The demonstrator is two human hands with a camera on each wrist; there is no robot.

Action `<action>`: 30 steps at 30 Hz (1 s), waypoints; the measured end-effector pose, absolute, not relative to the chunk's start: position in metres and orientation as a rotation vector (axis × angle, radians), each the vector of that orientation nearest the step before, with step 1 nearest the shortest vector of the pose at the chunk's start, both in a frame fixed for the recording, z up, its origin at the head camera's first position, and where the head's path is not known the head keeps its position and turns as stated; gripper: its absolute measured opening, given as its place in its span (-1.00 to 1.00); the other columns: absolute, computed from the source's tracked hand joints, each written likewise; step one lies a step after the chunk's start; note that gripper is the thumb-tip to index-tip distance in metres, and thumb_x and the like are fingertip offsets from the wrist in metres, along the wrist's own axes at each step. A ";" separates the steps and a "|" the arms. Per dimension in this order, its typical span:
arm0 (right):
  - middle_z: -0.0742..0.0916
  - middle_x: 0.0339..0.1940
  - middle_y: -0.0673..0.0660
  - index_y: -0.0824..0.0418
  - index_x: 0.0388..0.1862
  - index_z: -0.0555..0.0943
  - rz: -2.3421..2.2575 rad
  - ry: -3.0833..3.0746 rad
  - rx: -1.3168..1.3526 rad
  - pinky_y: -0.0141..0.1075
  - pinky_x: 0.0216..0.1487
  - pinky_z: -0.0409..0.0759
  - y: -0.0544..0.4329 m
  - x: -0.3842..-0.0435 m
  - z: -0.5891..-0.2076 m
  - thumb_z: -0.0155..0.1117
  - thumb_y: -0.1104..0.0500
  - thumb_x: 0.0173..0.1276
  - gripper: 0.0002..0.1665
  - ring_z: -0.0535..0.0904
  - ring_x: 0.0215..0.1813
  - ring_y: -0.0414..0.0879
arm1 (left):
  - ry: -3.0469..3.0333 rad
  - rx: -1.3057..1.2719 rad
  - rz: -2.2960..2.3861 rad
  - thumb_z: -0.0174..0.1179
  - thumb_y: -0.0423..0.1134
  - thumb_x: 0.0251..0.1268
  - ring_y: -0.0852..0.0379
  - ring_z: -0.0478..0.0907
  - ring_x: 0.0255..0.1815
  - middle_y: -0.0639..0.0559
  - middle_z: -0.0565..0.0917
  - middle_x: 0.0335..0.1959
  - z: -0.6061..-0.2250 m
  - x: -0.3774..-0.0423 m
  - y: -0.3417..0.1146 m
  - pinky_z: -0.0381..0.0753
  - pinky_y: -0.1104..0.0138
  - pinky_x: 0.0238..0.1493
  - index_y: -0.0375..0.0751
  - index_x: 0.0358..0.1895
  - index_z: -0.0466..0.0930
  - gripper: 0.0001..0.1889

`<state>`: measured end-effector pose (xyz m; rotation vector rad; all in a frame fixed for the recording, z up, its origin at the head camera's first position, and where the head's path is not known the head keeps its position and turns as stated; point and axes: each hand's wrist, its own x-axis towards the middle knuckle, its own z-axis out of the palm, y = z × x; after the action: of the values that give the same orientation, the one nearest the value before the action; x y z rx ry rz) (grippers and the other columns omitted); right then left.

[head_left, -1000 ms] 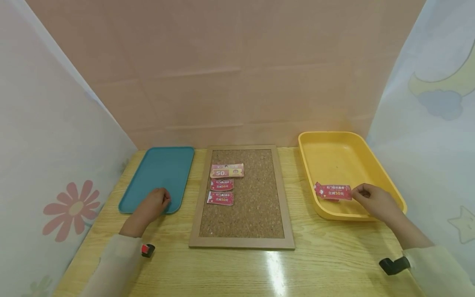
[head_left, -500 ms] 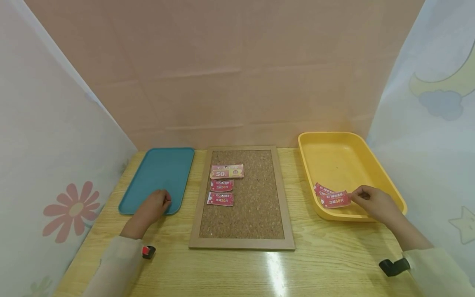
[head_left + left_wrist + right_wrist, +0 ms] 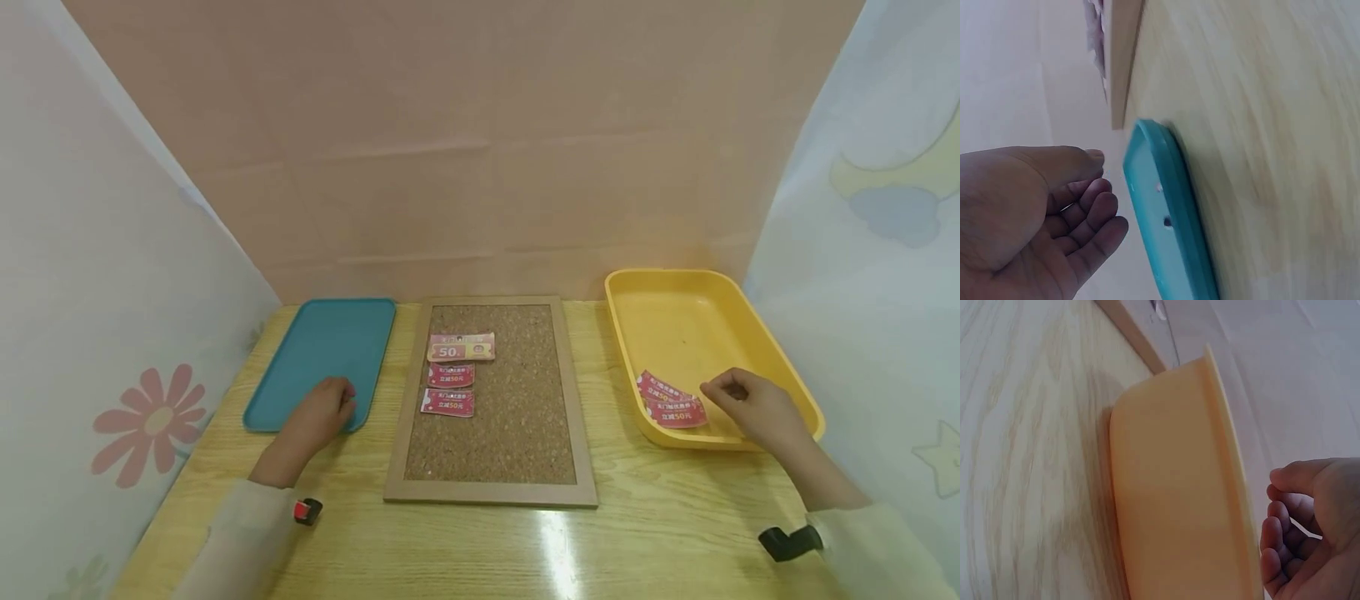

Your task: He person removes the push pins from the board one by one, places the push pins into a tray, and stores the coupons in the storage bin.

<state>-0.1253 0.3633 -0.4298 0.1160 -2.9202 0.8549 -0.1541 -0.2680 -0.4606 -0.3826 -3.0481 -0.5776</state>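
In the head view my right hand (image 3: 757, 408) is over the front of the yellow bin (image 3: 697, 308), fingers loosely curled and nothing held. Just left of its fingertips lie two pink paper coupons, the front coupon (image 3: 677, 413) overlapping the rear coupon (image 3: 656, 383). My left hand (image 3: 318, 412) hovers at the near right corner of the teal tray (image 3: 315, 342), fingers relaxed, with nothing seen in them. Tiny pieces, one dark piece (image 3: 1167, 222) among them, show in that tray in the left wrist view. The right wrist view shows thumb and index tips together above the bin's rim.
Between tray and bin lies a wood-framed cork board (image 3: 517, 417). A larger coupon (image 3: 461, 347) and two smaller ones are fixed in a column on its left side. A backdrop rises behind, with printed panels at both sides.
My right hand lowered a coupon onto the other one in the yellow bin and let it go. The left hand has stayed by the teal tray, its fingers shifting slightly.
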 end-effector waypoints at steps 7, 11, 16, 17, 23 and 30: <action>0.68 -0.35 0.07 0.14 -0.21 0.62 0.908 -2.734 0.151 -0.35 -0.46 0.41 0.338 -0.120 -0.424 0.25 -0.03 0.41 -0.75 0.47 -0.40 -0.24 | -2.980 -0.420 -0.626 0.17 -0.33 0.38 -0.08 0.51 -0.14 -0.16 0.52 -0.17 -0.454 -0.148 -0.247 0.54 0.08 -0.17 -0.42 0.00 0.50 -0.76; 0.67 -0.34 0.01 0.10 -0.22 0.62 0.947 -2.657 0.201 -0.46 -0.33 0.40 0.319 -0.118 -0.420 0.29 0.01 0.39 -0.81 0.46 -0.35 -0.27 | -2.982 -0.414 -0.637 0.17 -0.23 0.41 -0.12 0.52 -0.02 -0.19 0.54 -0.05 -0.453 -0.143 -0.233 0.55 0.04 -0.07 -0.40 0.10 0.48 -0.66; 0.64 -0.33 -0.04 0.07 -0.22 0.61 1.020 -2.618 0.263 -0.47 -0.31 0.40 0.295 -0.116 -0.419 0.30 0.05 0.39 -0.87 0.46 -0.31 -0.26 | -2.938 -0.477 -0.625 0.18 -0.19 0.40 -0.14 0.52 0.06 -0.21 0.54 0.02 -0.449 -0.139 -0.215 0.54 0.03 0.00 -0.37 0.13 0.46 -0.63; 0.64 -0.34 -0.04 0.07 -0.22 0.61 1.045 -2.616 0.278 -0.45 -0.34 0.42 0.290 -0.115 -0.419 0.30 0.05 0.39 -0.88 0.47 -0.33 -0.25 | -2.930 -0.495 -0.623 0.18 -0.19 0.40 -0.14 0.51 0.06 -0.21 0.53 0.02 -0.448 -0.138 -0.211 0.54 0.03 0.01 -0.37 0.13 0.46 -0.63; 0.63 -0.34 -0.12 0.00 -0.20 0.59 1.100 -2.618 0.404 -0.40 -0.31 0.48 0.262 -0.113 -0.426 0.30 0.07 0.39 -0.92 0.51 -0.33 -0.23 | -2.902 -0.596 -0.645 0.19 -0.16 0.40 -0.16 0.46 0.16 -0.21 0.49 0.11 -0.443 -0.131 -0.191 0.50 0.02 0.10 -0.34 0.16 0.44 -0.60; 0.63 -0.31 -0.17 0.03 -0.19 0.61 1.106 -2.566 0.579 -0.29 -0.21 0.50 0.233 -0.118 -0.432 0.33 0.16 0.35 -0.91 0.51 -0.24 -0.26 | -2.881 -0.639 -0.706 0.21 -0.19 0.38 -0.16 0.45 0.18 -0.21 0.47 0.14 -0.438 -0.128 -0.179 0.49 0.00 0.12 -0.34 0.18 0.41 -0.58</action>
<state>-0.1181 0.2335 -0.4321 0.5793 -2.5664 1.1062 -0.1276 -0.1792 -0.4385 -0.6386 -2.8809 -0.7060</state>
